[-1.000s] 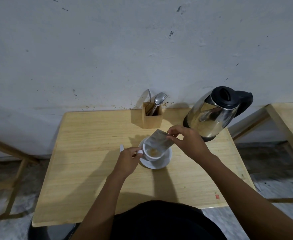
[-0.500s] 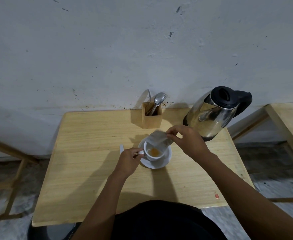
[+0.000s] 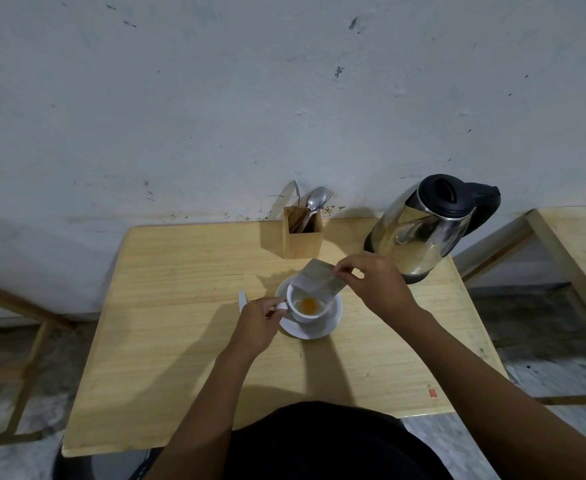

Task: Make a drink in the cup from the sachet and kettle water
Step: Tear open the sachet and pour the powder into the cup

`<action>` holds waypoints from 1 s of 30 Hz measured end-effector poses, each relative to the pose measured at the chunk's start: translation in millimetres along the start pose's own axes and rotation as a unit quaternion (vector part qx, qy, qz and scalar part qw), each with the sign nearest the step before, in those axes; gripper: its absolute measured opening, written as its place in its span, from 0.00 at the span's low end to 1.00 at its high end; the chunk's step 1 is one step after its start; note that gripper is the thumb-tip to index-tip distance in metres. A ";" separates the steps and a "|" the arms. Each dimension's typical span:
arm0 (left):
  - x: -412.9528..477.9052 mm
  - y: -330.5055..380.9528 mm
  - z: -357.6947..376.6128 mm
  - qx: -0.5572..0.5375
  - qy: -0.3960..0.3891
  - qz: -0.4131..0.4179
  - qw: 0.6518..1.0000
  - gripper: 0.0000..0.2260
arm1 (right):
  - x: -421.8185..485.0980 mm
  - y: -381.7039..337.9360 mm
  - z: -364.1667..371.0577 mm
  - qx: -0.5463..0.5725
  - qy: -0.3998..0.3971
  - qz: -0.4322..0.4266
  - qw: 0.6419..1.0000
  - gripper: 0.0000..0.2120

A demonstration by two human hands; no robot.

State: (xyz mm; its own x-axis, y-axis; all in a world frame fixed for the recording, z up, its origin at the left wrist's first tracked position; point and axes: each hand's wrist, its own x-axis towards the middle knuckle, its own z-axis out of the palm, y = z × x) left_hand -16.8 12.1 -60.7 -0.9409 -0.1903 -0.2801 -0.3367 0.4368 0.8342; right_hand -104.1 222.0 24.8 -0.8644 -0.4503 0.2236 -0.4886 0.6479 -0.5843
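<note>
Between both hands (image 3: pixel 262 320) (image 3: pixel 374 284), sachet (image 3: pixel 321 280) tilts over cup (image 3: pixel 307 306).

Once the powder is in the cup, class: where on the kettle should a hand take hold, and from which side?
Take the black handle of the kettle, coming from the right. It arches off the far right of the shiny body, away from the cup, and the right hand is nearest. The steel wall may be hot.

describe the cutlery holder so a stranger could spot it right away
On the wooden table, look along the back edge by the wall. The cutlery holder stands left of the steel kettle: the only square wooden box, with spoons sticking out.
</note>
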 end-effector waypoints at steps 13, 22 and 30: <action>15.5 33.7 -15.3 0.039 0.013 0.079 0.996 0.19 | 1.0 -3.7 2.1 0.005 -0.020 -0.019 1.000 0.05; 25.7 41.6 -7.5 0.008 0.044 0.103 0.994 0.07 | 3.6 3.7 -3.5 0.031 -0.068 0.069 0.995 0.08; 19.8 42.6 -4.8 -0.018 0.019 0.083 0.996 0.06 | -1.8 -0.3 2.7 -0.041 -0.029 0.076 0.996 0.03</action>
State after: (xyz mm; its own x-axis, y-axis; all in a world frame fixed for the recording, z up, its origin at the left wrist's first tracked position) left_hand -49.5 22.8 -28.5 -0.9812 -0.1519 -0.1191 -0.1744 0.4325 0.8846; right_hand -102.1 220.9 22.5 -0.9225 -0.3752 0.0910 -0.3621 0.7589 -0.5413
